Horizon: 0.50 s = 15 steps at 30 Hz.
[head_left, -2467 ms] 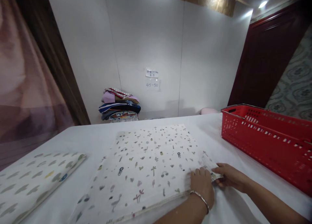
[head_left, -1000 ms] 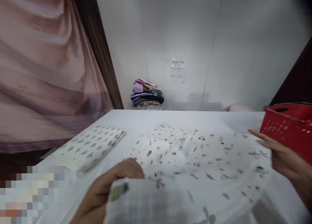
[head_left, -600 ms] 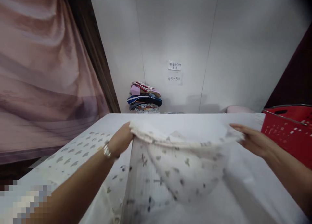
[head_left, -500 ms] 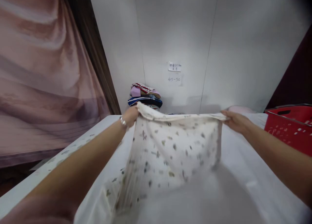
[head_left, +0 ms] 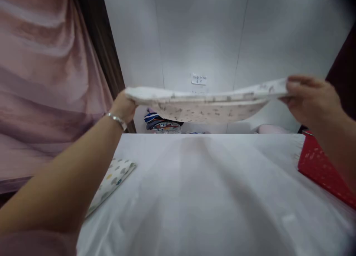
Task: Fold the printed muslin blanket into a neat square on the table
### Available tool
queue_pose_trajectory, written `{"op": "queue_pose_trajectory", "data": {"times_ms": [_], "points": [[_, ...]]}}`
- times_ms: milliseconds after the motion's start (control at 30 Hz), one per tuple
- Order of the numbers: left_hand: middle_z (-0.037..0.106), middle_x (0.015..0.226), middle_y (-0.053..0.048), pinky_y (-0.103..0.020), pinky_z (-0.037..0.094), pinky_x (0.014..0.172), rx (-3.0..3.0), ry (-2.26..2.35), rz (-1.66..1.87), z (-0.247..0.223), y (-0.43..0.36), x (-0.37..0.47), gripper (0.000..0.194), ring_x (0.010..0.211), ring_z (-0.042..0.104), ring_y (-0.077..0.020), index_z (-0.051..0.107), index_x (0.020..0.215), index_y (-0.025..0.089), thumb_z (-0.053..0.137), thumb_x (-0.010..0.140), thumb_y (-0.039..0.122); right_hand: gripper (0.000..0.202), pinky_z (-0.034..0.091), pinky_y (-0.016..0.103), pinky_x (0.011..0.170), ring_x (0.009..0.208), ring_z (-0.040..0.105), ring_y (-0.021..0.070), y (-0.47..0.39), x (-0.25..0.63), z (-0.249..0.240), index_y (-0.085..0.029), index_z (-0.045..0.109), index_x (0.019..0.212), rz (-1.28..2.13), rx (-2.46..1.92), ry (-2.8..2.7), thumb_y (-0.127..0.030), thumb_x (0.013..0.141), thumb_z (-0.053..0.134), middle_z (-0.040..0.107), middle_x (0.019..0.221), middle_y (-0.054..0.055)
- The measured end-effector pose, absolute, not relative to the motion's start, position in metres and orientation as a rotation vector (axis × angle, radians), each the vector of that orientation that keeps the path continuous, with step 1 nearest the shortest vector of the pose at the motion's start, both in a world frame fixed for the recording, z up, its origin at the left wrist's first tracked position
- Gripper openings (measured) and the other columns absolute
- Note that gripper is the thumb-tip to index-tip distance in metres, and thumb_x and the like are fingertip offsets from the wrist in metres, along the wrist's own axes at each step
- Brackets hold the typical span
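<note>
White table (head_left: 205, 196), folded cloth (head_left: 114, 179), apparently a basket (head_left: 319, 168)

Bare left hand (head_left: 124, 107), 1 slim silver-coloured bracelet (head_left: 117, 121), dusky-pink left sleeve (head_left: 39, 244), bare right hand (head_left: 313, 96)

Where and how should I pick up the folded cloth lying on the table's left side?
Probably pinch the folded cloth along its right edge, coming from the table's middle: it lies flat with that edge facing there, while the left arm covers its other side. The left hand and right hand hold a raised cloth.
</note>
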State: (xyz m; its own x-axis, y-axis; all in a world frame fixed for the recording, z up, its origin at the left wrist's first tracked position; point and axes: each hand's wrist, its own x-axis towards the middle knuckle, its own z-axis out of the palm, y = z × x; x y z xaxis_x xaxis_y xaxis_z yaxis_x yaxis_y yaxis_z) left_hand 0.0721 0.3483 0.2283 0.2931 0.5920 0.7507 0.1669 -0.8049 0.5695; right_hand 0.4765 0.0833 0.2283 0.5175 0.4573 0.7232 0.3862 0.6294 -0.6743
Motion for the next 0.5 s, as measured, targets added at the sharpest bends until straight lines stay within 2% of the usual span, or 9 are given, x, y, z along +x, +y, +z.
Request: {"op": "queue_pose_trajectory", "data": {"times_ms": [67,100,200,300,400,500], "points": [[0.062,0.104,-0.010,-0.035,0.039,0.090,2.215,0.706,1.378,0.176,0.324,0.051,0.041,0.094,0.055,-0.0179,0.055,0.105,0.004,0.057,0.072,0.029,0.018,0.051,0.022,0.064,0.067,0.059,0.0105,0.058,0.472,0.179,-0.023,0.065,0.082,0.191,-1.153,-0.955,-0.017,0.066,0.069,0.062,0.071,-0.001],[0.064,0.101,-0.009,-0.035,0.042,0.088,2.193,0.766,1.205,0.148,0.312,0.042,0.040,0.091,0.057,-0.0188,0.058,0.102,0.007,0.059,0.070,0.031,0.020,0.052,0.022,0.063,0.065,0.059,0.0117,0.046,0.468,0.152,-0.025,0.066,0.082,0.255,-1.262,-0.897,-0.020,0.063,0.071,0.063,0.073,0.000],[0.060,0.112,-0.007,-0.035,0.043,0.088,2.108,0.862,0.797,0.060,0.278,0.024,0.036,0.098,0.056,-0.0224,0.062,0.098,0.017,0.059,0.066,0.033,0.030,0.054,0.027,0.060,0.069,0.060,0.0171,0.008,0.453,0.063,-0.023,0.066,0.084,0.508,-1.516,-0.808,-0.032,0.057,0.074,0.066,0.084,0.002],[0.058,0.115,-0.008,-0.032,0.039,0.095,2.140,0.906,0.616,-0.014,0.255,0.013,0.023,0.105,0.053,-0.0232,0.067,0.078,0.019,0.054,0.065,0.033,0.035,0.054,0.027,0.058,0.069,0.061,0.0185,-0.024,0.433,-0.010,-0.016,0.066,0.086,0.821,-1.660,-0.682,-0.034,0.057,0.074,0.067,0.081,0.005],[0.051,0.124,-0.009,-0.030,0.041,0.093,2.102,0.943,0.548,-0.050,0.238,0.004,0.025,0.110,0.050,-0.0237,0.067,0.077,0.019,0.051,0.063,0.033,0.030,0.054,0.026,0.059,0.070,0.062,0.0186,-0.047,0.418,-0.048,-0.018,0.066,0.085,0.988,-1.689,-0.541,-0.032,0.060,0.072,0.067,0.083,0.005],[0.042,0.133,-0.006,-0.030,0.039,0.094,2.044,0.964,0.624,-0.051,0.227,-0.006,0.027,0.116,0.044,-0.0232,0.067,0.081,0.021,0.050,0.064,0.033,0.027,0.054,0.025,0.062,0.077,0.062,0.0184,-0.061,0.414,-0.058,-0.021,0.065,0.087,0.991,-1.623,-0.519,-0.033,0.063,0.070,0.066,0.092,0.004]]}}
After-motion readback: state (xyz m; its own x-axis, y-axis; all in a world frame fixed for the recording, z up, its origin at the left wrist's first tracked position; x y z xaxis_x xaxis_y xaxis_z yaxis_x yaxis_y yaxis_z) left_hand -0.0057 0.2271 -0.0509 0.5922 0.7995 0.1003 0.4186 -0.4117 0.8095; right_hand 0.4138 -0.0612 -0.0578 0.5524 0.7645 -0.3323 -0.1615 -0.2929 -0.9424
